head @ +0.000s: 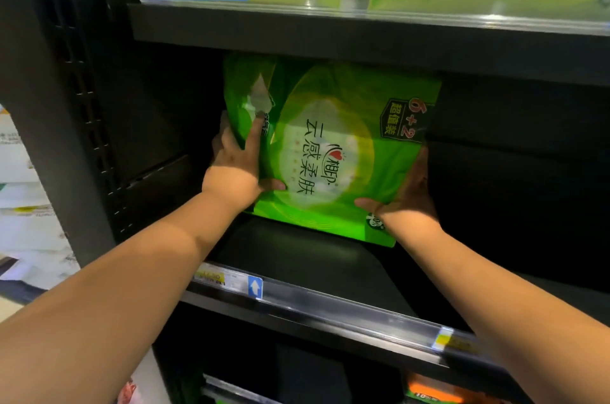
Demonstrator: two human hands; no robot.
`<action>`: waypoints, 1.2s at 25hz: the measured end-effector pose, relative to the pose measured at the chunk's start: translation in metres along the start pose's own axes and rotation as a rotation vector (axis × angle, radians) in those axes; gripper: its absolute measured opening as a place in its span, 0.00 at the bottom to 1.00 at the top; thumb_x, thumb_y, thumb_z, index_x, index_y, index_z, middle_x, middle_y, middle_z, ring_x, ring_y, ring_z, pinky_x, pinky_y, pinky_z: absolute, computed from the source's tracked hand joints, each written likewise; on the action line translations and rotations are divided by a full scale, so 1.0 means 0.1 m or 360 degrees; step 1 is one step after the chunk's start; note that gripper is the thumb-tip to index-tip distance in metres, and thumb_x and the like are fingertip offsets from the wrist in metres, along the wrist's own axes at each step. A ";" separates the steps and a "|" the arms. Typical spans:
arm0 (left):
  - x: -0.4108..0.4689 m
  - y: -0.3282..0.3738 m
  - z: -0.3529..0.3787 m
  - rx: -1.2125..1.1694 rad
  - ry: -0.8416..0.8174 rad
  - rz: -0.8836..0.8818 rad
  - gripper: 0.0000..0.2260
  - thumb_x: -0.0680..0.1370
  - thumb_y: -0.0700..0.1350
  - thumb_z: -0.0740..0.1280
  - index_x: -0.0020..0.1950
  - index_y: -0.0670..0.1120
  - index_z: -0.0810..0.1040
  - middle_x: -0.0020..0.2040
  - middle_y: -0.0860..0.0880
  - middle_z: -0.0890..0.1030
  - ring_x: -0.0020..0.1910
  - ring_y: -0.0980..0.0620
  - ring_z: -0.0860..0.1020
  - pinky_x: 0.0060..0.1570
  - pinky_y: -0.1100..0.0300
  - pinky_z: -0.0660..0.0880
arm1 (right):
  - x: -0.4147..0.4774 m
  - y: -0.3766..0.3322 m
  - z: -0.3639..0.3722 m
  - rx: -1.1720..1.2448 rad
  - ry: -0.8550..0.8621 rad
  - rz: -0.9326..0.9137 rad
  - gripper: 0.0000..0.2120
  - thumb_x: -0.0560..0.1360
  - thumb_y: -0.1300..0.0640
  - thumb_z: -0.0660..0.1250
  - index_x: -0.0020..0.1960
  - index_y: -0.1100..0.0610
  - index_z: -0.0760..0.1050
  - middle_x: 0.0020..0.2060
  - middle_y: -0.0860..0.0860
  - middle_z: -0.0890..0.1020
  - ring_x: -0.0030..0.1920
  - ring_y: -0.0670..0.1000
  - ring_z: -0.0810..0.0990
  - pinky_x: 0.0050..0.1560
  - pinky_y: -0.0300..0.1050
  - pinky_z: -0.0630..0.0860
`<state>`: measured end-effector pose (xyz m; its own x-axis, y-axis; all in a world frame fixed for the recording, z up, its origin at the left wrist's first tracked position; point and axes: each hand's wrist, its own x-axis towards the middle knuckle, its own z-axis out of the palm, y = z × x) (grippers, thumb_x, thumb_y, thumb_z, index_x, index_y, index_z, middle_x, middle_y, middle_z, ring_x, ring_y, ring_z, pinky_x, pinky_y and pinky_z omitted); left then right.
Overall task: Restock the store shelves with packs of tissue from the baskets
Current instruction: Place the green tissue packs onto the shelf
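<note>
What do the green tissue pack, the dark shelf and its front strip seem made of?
The green tissue pack looks like thin glossy plastic film: it wrinkles and shines near its upper left. The dark shelf is probably painted metal, matte with a dull sheen. The front strip seems clear plastic: price labels show through it.

Green tissue pack (333,146), black shelf (297,251)
</note>
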<state>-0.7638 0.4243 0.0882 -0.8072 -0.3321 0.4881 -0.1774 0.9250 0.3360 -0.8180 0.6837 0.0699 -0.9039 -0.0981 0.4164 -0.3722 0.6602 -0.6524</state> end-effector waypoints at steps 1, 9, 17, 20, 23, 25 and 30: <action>0.03 0.01 0.04 0.0013 -0.0006 -0.0019 0.56 0.62 0.63 0.76 0.77 0.60 0.40 0.76 0.37 0.40 0.75 0.34 0.50 0.67 0.39 0.64 | 0.05 0.02 0.03 -0.0003 0.0003 -0.0004 0.65 0.62 0.50 0.81 0.77 0.55 0.33 0.78 0.56 0.47 0.76 0.54 0.54 0.68 0.35 0.51; 0.18 0.01 0.28 0.0225 -0.0020 -0.0159 0.58 0.62 0.66 0.74 0.75 0.60 0.33 0.76 0.35 0.42 0.73 0.34 0.58 0.68 0.42 0.63 | 0.20 0.12 0.18 0.0046 0.0162 -0.0099 0.63 0.61 0.52 0.81 0.77 0.60 0.37 0.77 0.61 0.50 0.76 0.58 0.57 0.65 0.32 0.51; -0.05 0.03 0.13 0.0381 0.0027 -0.0022 0.55 0.67 0.66 0.71 0.77 0.54 0.34 0.76 0.32 0.42 0.75 0.35 0.51 0.73 0.47 0.53 | 0.04 -0.02 0.00 -0.0166 -0.0068 0.0025 0.60 0.68 0.54 0.77 0.77 0.53 0.31 0.78 0.56 0.47 0.74 0.58 0.61 0.68 0.43 0.61; -0.29 -0.02 0.06 0.0547 -0.0010 0.0198 0.50 0.69 0.68 0.67 0.79 0.50 0.42 0.76 0.33 0.47 0.74 0.34 0.54 0.73 0.46 0.54 | -0.17 -0.10 -0.17 -0.0362 -0.0158 0.0101 0.57 0.69 0.52 0.76 0.78 0.51 0.35 0.75 0.59 0.56 0.68 0.60 0.69 0.63 0.49 0.70; -0.52 0.04 -0.09 0.0443 -0.0054 0.0371 0.41 0.71 0.65 0.67 0.75 0.45 0.59 0.71 0.37 0.65 0.66 0.36 0.68 0.67 0.46 0.66 | -0.51 -0.11 -0.31 -0.0960 -0.0371 0.0106 0.44 0.71 0.39 0.70 0.76 0.56 0.53 0.67 0.62 0.70 0.60 0.62 0.75 0.58 0.54 0.76; -0.68 0.11 -0.21 0.0284 -0.0108 0.0403 0.36 0.72 0.64 0.67 0.72 0.44 0.65 0.64 0.39 0.73 0.62 0.38 0.71 0.63 0.46 0.69 | -0.77 -0.16 -0.41 -0.1122 -0.0439 0.0161 0.35 0.73 0.36 0.65 0.72 0.55 0.63 0.66 0.60 0.70 0.63 0.63 0.71 0.58 0.56 0.74; -1.23 0.52 -0.49 -0.0029 -0.0365 0.0618 0.33 0.73 0.65 0.63 0.74 0.52 0.63 0.71 0.48 0.69 0.70 0.45 0.65 0.68 0.49 0.63 | -1.36 -0.22 -0.82 -0.1186 -0.0455 0.0316 0.36 0.73 0.29 0.57 0.74 0.49 0.62 0.73 0.56 0.61 0.69 0.62 0.63 0.62 0.59 0.69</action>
<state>-0.6464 0.5044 0.0850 -0.9163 0.0901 0.3903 0.1712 0.9690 0.1782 -0.6695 0.7440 0.0796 -0.9944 -0.0468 0.0945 -0.0529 0.9966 -0.0633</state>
